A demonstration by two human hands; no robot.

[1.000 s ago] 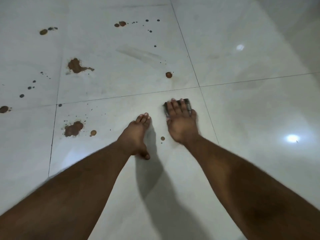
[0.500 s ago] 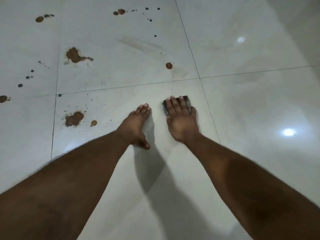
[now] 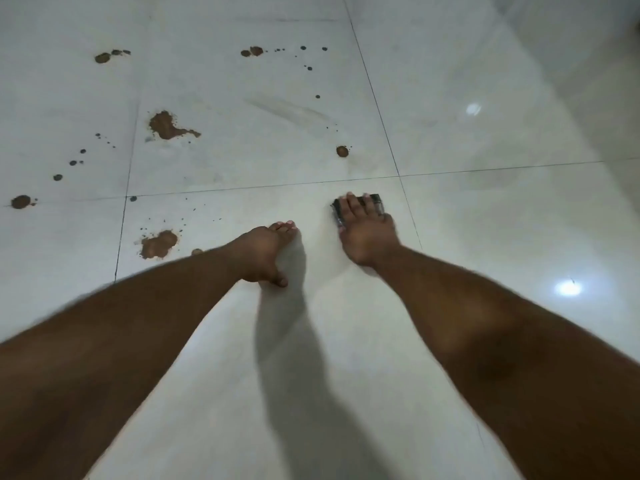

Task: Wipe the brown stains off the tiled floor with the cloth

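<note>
The floor (image 3: 485, 220) is laid with big glossy white tiles split by thin dark grout lines, and two ceiling lights glare off it on the right. Brown stains are scattered over the left and far parts. The largest splat (image 3: 168, 126) sits on a far tile left of centre. Another blotch (image 3: 158, 244) lies nearer, just left of the person's left forearm, with tiny specks around it. A round spot (image 3: 342, 151) sits just beyond the grout line, far from the right hand. A pair of small blots (image 3: 252, 51) with a trail of dark drops lies farther back, another pair (image 3: 107, 56) at far left, and one spot (image 3: 21, 201) near the left edge.

The person leans on both bare arms. The left hand (image 3: 265, 252) is planted on the tile, fingers straight and together, thumb spread back toward the near side, holding nothing. The right hand (image 3: 363, 233) lies flat with straight, slightly spread fingers pressing down on a dark cloth (image 3: 375, 199), which peeks out beyond and beside the fingertips. The cloth lies on the near tile just short of the grout line, well apart from the blotches on the left. The hands are apart, side by side, with bare tile between them.
</note>
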